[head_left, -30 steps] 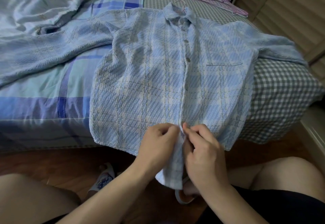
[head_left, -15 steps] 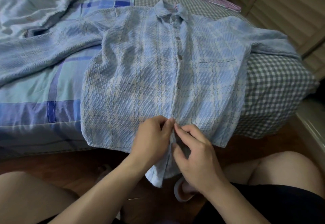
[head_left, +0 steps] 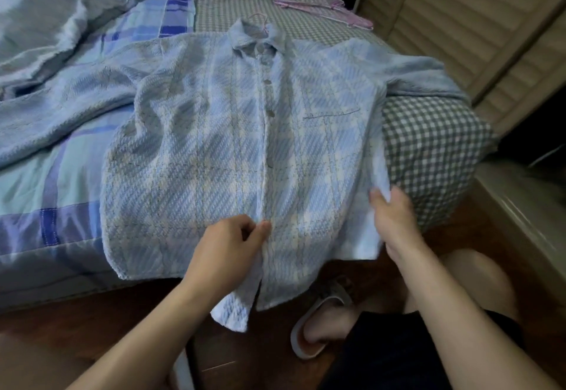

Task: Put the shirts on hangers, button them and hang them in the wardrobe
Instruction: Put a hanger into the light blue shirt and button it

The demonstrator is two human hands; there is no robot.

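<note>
A light blue plaid shirt (head_left: 196,150) lies front-up across the bed, its hem hanging over the edge. Its front is buttoned down the placket, and a pink hanger hook (head_left: 259,19) pokes out at the collar. My left hand (head_left: 228,248) pinches the placket near the bottom hem. My right hand (head_left: 392,215) grips the shirt's right side edge, thumb over the fabric. Several spare pink hangers (head_left: 329,12) lie on the bed at the far right.
The bed carries a blue patchwork cover (head_left: 46,181) and a grey checked sheet (head_left: 428,150). A crumpled duvet (head_left: 46,15) fills the far left. Slatted wardrobe doors (head_left: 477,21) stand right. My knees and a slipper (head_left: 318,325) are on the wooden floor.
My right hand left the placket and moved right to take the shirt's side edge. My left hand stayed at the lower placket. The view tilted down slightly.
</note>
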